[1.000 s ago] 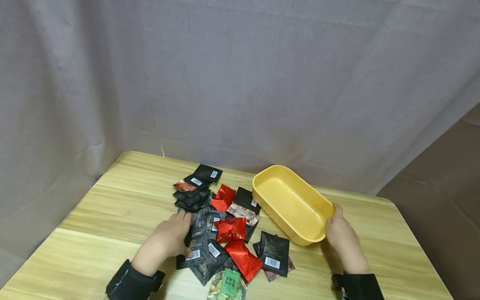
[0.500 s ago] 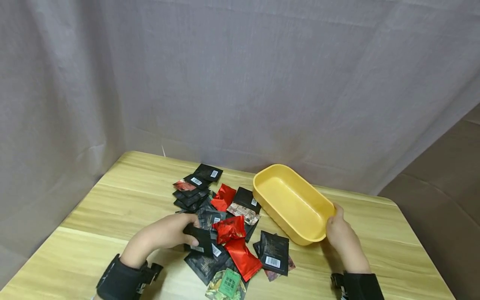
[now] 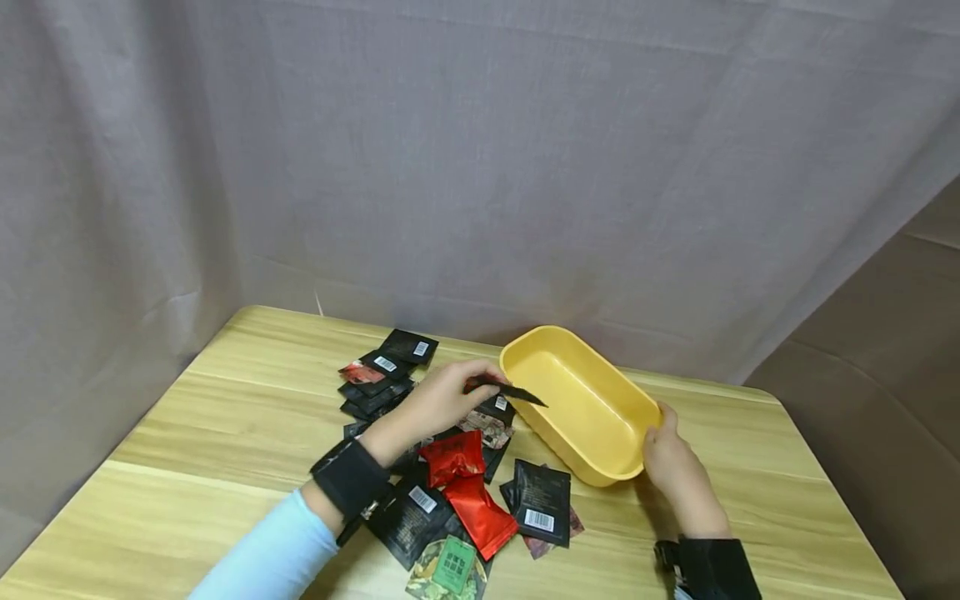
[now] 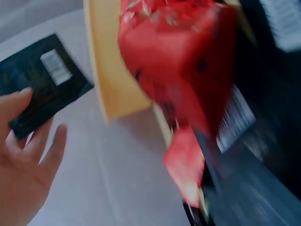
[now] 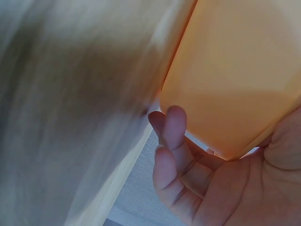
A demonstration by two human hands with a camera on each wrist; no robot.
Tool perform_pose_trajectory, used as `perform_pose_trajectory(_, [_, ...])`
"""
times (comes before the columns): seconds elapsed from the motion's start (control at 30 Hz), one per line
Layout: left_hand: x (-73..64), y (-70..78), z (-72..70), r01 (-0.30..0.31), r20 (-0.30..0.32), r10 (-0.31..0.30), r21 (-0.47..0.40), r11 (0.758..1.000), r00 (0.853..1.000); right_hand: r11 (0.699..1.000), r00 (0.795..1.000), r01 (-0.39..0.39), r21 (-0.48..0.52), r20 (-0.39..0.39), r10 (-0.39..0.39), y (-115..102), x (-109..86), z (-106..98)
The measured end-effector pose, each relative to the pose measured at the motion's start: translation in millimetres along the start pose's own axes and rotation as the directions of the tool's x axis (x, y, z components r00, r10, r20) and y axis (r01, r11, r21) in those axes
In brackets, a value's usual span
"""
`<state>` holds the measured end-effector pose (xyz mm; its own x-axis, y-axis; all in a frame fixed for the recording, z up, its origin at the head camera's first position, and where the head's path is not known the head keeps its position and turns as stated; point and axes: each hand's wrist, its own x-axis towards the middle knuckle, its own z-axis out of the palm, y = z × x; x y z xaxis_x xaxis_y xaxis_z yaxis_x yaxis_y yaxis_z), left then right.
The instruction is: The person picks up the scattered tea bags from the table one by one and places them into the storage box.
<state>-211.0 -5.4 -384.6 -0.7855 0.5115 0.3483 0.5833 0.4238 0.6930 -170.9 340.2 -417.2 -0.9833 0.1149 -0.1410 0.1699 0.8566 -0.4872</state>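
Observation:
My left hand [image 3: 450, 396] pinches a flat black sachet [image 3: 517, 392] between thumb and fingers, above the left rim of a yellow plastic bin [image 3: 585, 404]. In the left wrist view, the sachet [image 4: 40, 92] shows a white barcode. My right hand [image 3: 677, 471] holds the bin by its near right end, and the right wrist view shows the fingers curled around the bin's corner [image 5: 225, 113]. Beneath my left arm lies a pile of black sachets [image 3: 408, 521] with shiny red packets [image 3: 480, 512] on top. The arm covers part of the pile.
Several black sachets [image 3: 408, 345] lie in a stack at the back left. Another black sachet [image 3: 542, 504] rests on others in front of the bin. At the near edge is a packet with a green label [image 3: 453, 565]. A grey curtain [image 3: 480, 167] hangs behind the wooden table [image 3: 187, 467].
My left hand has picked the black sachet off the left of the pile and carried it right and away from me to the bin's rim. The right hand stays on the bin.

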Motion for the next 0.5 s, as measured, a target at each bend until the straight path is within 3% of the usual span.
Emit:
perform_pose_trajectory(0.13, [27.7, 9.0, 22.1, -0.054, 0.038, 0.05, 0.111, 0.992, 0.998, 1.0, 1.0, -0.002, -0.002, -0.012, 0.002, 0.3, 2.1, 0.3])
perform_pose_trajectory(0.27, [47.9, 15.4, 43.1, -0.136, 0.094, 0.118, 0.227, 0.964, 0.989, 1.0, 1.0, -0.006, 0.003, -0.018, 0.006, -0.8, 4.1, -0.2])
perform_pose_trajectory(0.5, [59.0, 21.8, 71.0, -0.19, 0.186, 0.133, 0.339, 0.921, 0.974, 0.999, 0.999, -0.036, -0.006, -0.016, 0.036, -2.3, 3.5, -1.5])
